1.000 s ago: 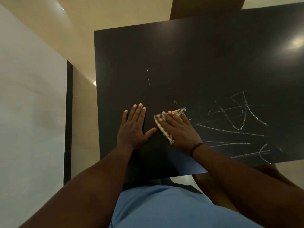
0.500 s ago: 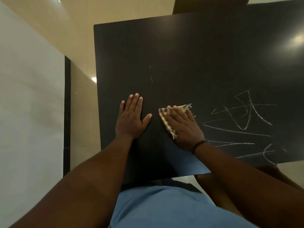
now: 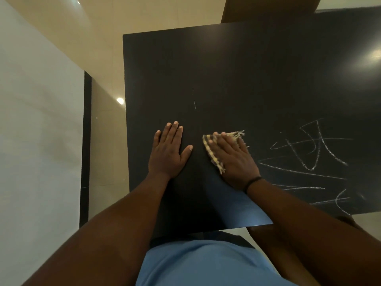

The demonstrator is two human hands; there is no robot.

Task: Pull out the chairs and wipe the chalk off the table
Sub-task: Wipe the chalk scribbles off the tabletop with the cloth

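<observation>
A black table fills the middle and right of the view. White chalk scribbles cover its near right part, and one short chalk line sits near the middle. My left hand lies flat on the tabletop, fingers straight. To its right, my right hand presses a striped, frayed cloth flat onto the table, just left of the scribbles. Most of the cloth is hidden under the hand.
A brown wooden chair stands beyond the table's far edge. Another brown chair part shows under my right arm at the near edge. A white wall with a dark skirting strip runs along the left, beside the beige floor.
Both hands have slid a little farther away from me across the table, the right one carrying the cloth with it. The chalk scribbles look unchanged.
</observation>
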